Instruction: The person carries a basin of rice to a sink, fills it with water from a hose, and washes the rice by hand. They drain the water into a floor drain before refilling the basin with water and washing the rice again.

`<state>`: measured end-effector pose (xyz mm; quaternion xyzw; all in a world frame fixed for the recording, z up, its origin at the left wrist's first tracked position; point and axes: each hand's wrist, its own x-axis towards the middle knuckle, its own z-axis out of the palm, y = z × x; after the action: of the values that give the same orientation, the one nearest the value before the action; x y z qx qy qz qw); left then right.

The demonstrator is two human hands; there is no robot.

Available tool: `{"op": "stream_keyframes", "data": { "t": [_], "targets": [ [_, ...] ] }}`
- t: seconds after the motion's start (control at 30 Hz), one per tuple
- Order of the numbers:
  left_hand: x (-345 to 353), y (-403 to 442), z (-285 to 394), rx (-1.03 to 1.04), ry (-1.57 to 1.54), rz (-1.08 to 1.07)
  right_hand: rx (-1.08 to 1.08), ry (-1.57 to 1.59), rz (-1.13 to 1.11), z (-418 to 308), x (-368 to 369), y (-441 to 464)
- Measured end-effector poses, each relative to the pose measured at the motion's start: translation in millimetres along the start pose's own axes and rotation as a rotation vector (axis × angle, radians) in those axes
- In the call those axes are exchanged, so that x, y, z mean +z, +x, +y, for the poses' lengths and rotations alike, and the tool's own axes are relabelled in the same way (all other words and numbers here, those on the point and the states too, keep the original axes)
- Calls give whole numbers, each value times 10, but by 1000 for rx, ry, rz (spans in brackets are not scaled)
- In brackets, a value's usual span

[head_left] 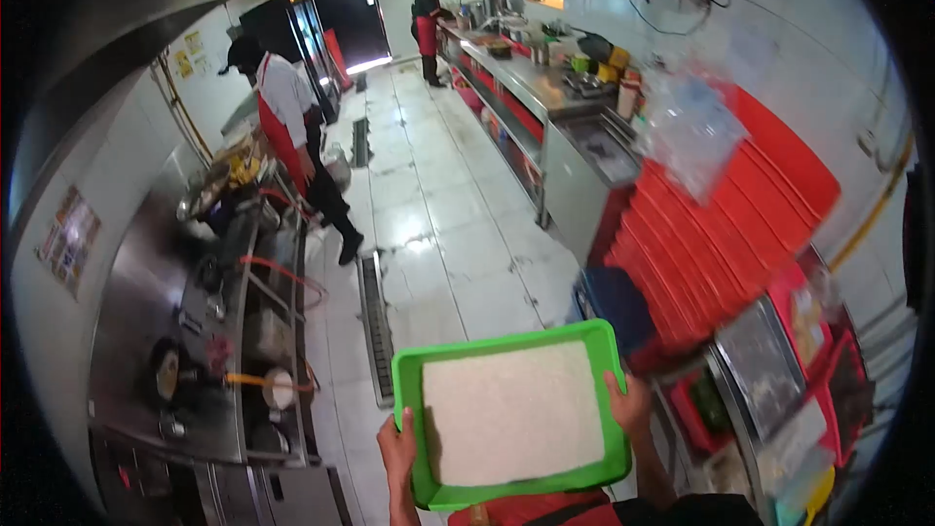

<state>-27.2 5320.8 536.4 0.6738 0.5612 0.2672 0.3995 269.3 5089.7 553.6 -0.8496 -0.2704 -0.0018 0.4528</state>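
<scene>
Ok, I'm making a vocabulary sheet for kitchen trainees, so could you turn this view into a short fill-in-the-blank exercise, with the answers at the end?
The left hand and right hand hold a tub coloured ____.
In the picture, the stacked red containers are on the ____ side.
Under a red apron, the nearer of the two standing people wears a ____ shirt.
The floor is covered with pale, shiny, square-cornered ____.

Missing words: green; right; white; tiles.
</scene>
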Motion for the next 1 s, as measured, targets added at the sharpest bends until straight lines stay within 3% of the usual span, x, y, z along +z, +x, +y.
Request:
{"op": "stream_keyframes", "data": {
  "t": [0.13, 0.27, 0.33, 0.4, 0.5, 0.57, 0.67, 0.73, 0.83, 0.93, 1.0],
  "targets": [
    [581, 1616, 141, -44, -94, 11, 62, -123, -63, 231, 1094, 1514],
    [814, 2904, 723, -4, 93, 115, 96, 5, -103, -332, 1845, 3196],
    [852, 3513, 1094, -137, -107, 147, -23, -72, -146, -538, 2281, 3921],
    [1137, 4268, 1028, -101, -202, 181, -2, -83, -281, -574, 2756, 4674],
    [1507, 5489, 1173, -80, -226, 217, -26, -121, -302, -688, 3511, 5757],
    [1644, 6317, 1517, 3, -76, 192, -23, -20, -226, -851, 3952, 6413],
    [1856, 7534, 2138, -97, -126, 106, -20, -67, -190, -1050, 4334, 7400],
    [1997, 8327, 2299, -76, -3, 115, 3, -53, -171, -1135, 4658, 7939],
    [2242, 9509, 2724, 38, 69, 66, 157, -65, -207, -1289, 5200, 8867],
    [2631, 10692, 2896, 10, -29, 104, 103, 11, -82, -1153, 6204, 9873],
    [2801, 11403, 2968, -19, 59, 109, 150, 29, -121, -1285, 6693, 10636]
  ]
}}
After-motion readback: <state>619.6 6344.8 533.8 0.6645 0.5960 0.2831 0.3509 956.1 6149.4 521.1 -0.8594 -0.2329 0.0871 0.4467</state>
